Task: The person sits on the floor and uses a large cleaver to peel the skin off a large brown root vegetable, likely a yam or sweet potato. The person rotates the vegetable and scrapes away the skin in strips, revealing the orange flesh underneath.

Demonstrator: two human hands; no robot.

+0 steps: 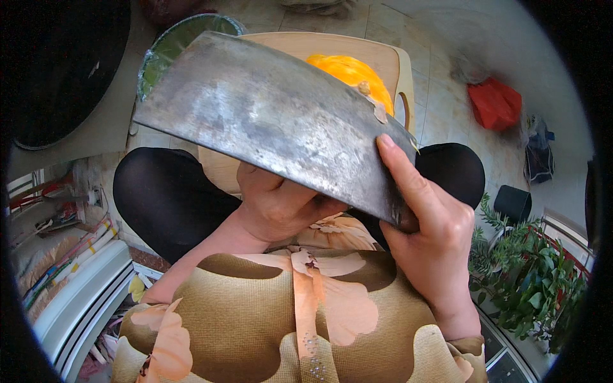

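Note:
A broad steel cleaver [268,124] is raised in front of me, its flat face turned up and its blade stretching to the upper left. My right hand [431,220] grips it at the handle end, with the index finger laid along the blade. Beneath the blade is my left hand [278,206]; its fingers are mostly hidden, so what they hold or touch is unclear. Beyond the cleaver, an orange piece of peeled pumpkin or squash [352,72] lies on a wooden cutting board [383,55], partly covered by the blade. Small peel scraps [379,110] cling to the blade's far edge.
A green bin with a plastic liner [191,36] stands behind the blade's left end. A large dark round surface [67,72] fills the upper left. On the tiled floor at right sit a red bag [495,103] and leafy potted plants [527,282]. My knees flank the board.

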